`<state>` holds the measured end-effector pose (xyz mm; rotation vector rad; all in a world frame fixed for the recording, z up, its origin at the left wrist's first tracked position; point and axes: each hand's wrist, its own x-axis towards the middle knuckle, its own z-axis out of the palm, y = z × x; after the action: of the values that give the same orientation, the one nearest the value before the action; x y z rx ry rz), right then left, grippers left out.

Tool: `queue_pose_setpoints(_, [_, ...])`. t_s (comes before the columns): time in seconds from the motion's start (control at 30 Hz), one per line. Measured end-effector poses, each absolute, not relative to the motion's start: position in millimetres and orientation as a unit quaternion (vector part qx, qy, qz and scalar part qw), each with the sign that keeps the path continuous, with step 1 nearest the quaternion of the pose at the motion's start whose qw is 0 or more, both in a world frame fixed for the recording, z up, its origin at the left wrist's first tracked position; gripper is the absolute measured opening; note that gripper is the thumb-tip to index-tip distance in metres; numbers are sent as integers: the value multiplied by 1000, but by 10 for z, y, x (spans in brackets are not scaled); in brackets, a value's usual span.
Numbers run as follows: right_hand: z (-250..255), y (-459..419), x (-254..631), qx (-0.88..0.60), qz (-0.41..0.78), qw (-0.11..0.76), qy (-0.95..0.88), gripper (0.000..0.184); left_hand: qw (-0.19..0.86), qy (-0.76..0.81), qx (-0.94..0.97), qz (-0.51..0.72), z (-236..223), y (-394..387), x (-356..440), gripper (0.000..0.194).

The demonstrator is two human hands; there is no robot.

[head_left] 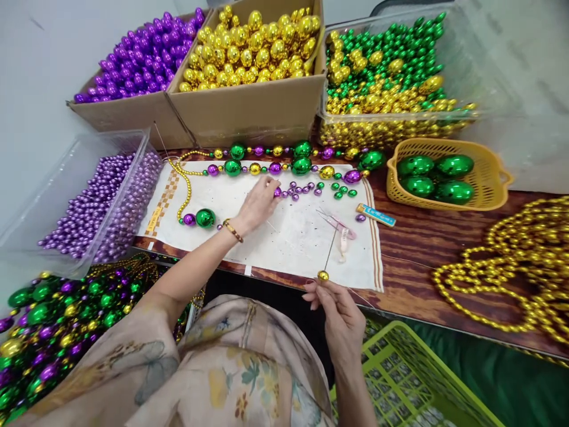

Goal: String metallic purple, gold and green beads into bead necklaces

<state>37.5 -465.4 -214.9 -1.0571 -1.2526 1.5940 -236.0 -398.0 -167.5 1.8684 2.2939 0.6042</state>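
My left hand [260, 203] reaches over the white towel [302, 243], its fingers closed at a shiny purple bead [278, 192]. Beside it lie several small lilac beads [304, 190] and small green beads [341, 193]. Near the table's front edge, my right hand [341, 311] pinches a long thin needle [330, 249] that points up and away from me. A gold bead [323, 276] sits on the needle just above the fingertips. A strung garland [274, 168] of green, gold and purple beads loops along the back of the towel and down its left side.
Boxes of purple beads [146, 53] and gold beads [255, 44] stand behind, with a clear bin [391, 118] at right. A yellow basket [498, 184] holds large green beads. Pink scissors [344, 228], a blue packet [377, 214] and gold bead strands [480, 279] lie rightward.
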Motion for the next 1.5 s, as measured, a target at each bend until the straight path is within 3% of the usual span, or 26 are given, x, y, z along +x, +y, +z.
queue_pose_setpoints(0.27, [-2112,-4570,353,-440,617,447,-476,20,48,788,613,12,-1657,-3832,-2756,26])
queue_pose_setpoints(0.47, [-2139,-4546,400,-426,636,459,-450,21,-3,763,644,63,-1494,-3807,-2704,33])
queue_pose_setpoints(0.67, [-2184,-4425,452,-418,630,475,-450,23,10,602,771,206,-1255,-2995,-1965,27])
queue_pose_setpoints(0.9, [-2287,-4437,519,-401,641,481,-443,26,-46,584,809,50,-1197,-1737,-844,31])
queue_pose_setpoints(1.07, [-2347,-4432,557,-384,663,479,-428,25,-59,610,790,6,-1258,-1441,-564,46])
queue_pose_setpoints(1.17, [-2361,-4430,570,-373,663,486,-430,24,-22,607,794,-17,-1268,-1339,-571,45])
queue_pose_setpoints(1.23, [-2364,-4432,572,-368,660,495,-429,22,11,602,798,14,-1266,-1315,-650,45])
queue_pose_setpoints(1.3, [-2363,-4431,571,-365,655,501,-432,21,68,586,798,123,-1257,-1385,-784,48])
queue_pose_setpoints(1.4, [-2356,-4418,563,-361,643,511,-442,21,214,519,747,357,-1247,-1741,-1044,55])
queue_pose_setpoints(1.5, [-2338,-4405,543,-362,635,530,-429,20,375,453,651,480,-1265,-2346,-1263,58])
